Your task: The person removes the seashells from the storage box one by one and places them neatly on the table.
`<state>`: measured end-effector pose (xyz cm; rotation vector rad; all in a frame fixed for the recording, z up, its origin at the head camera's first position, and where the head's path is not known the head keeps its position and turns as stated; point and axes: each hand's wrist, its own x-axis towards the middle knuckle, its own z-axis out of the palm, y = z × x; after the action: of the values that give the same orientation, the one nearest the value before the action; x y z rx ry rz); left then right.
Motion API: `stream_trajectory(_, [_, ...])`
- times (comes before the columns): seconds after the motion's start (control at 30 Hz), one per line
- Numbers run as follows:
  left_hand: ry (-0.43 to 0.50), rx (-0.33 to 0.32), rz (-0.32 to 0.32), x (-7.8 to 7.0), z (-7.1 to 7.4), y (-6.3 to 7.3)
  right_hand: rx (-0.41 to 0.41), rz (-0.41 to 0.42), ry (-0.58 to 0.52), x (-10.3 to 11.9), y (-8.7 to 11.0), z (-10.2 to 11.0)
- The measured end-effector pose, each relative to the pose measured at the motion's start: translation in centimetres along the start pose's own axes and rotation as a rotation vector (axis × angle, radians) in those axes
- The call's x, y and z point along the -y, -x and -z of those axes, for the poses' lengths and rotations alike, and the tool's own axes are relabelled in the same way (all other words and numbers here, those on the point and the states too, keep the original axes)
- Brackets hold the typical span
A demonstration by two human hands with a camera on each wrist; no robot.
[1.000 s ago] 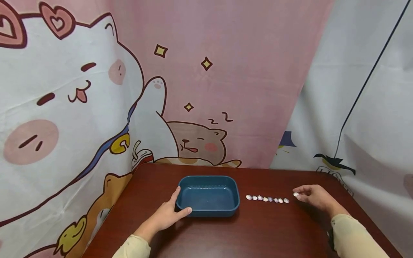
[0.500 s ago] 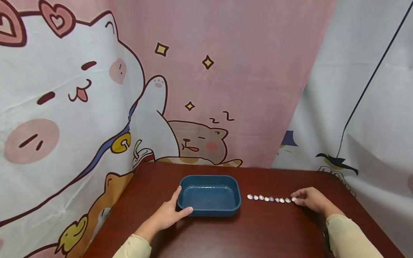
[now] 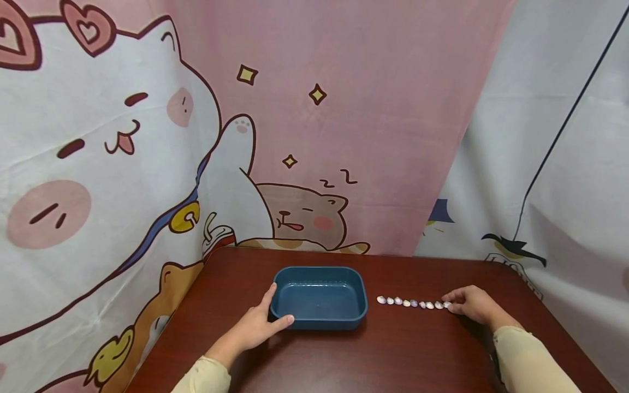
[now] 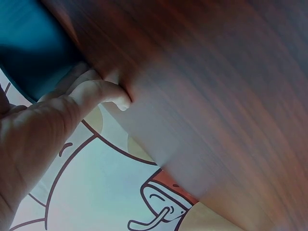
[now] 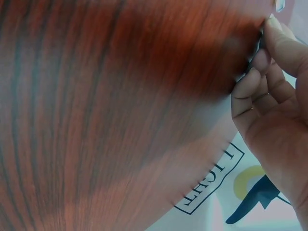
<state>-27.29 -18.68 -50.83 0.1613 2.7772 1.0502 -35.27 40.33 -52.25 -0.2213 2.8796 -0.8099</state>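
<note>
A blue rectangular basin [image 3: 319, 326] stands on the table. My left hand [image 3: 255, 326] rests against its left end, the fingers and thumb extended and spread along the side and front corner. In the left wrist view, the basin's wall [image 4: 33, 43] shows beyond that hand [image 4: 45, 122]. To the right of the basin, several small pale shells [image 3: 414, 303] lie in a row. At the row's right end, my right hand [image 3: 474, 304] pinches a small white shell [image 3: 447, 305] between thumb and fingers, low at the tabletop. The right wrist view shows bent fingers [image 5: 248, 89] close to the table surface.
The dark reddish-brown wooden table [image 3: 354, 360] carries the basin and shells. Behind it hangs a pink and white cloth [image 3: 383, 136] printed with cartoon animals, close to the table's back edge.
My right hand has moved left, bringing its shell from a gap away to the row's right end, then nearly stopped. The left hand and basin have stayed put; the view shifted slightly.
</note>
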Motion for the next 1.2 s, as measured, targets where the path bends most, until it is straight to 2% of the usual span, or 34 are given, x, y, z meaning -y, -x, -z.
stream_trajectory(0.63, [0.003,0.012,0.012,-0.13,0.06,0.13,0.019,-0.005,0.034,-0.22,0.06,-0.16])
stream_trajectory(0.87, [0.004,0.009,0.011,-0.33,0.14,0.28,0.026,-0.034,0.018,-0.15,0.14,-0.06])
stream_trajectory(1.2, [0.012,0.015,-0.007,-0.09,0.26,0.29,0.020,-0.013,-0.001,-0.28,0.57,0.12])
